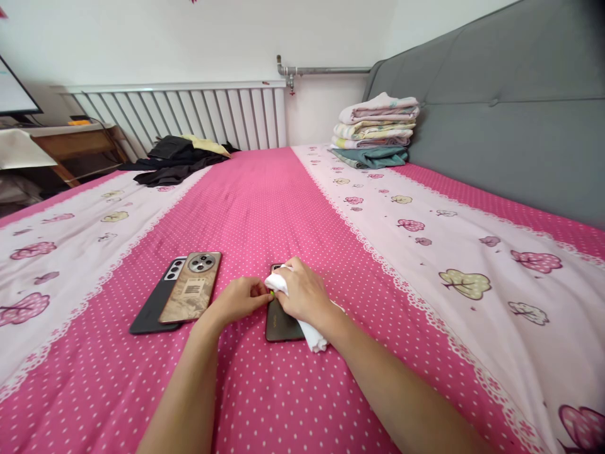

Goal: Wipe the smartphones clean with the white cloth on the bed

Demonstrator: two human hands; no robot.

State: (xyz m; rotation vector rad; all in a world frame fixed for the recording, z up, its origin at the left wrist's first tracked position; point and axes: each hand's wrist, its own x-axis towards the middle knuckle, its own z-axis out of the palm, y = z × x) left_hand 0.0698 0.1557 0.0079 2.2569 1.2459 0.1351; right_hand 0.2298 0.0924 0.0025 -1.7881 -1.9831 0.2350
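A dark phone (280,323) lies face down on the pink dotted bedsheet (265,208). My right hand (302,293) presses a white cloth (314,334) onto the phone's upper half. My left hand (241,299) pinches the phone's left edge with its fingertips, right beside the cloth. To the left lie two more phones: a brown patterned one (191,287) resting partly on top of a black one (154,302), both face down.
A stack of folded linens (375,129) sits at the far right against the grey padded headboard (510,107). Dark clothes (177,161) are piled at the bed's far left. A white radiator (189,113) lines the wall; a wooden desk (78,145) stands left.
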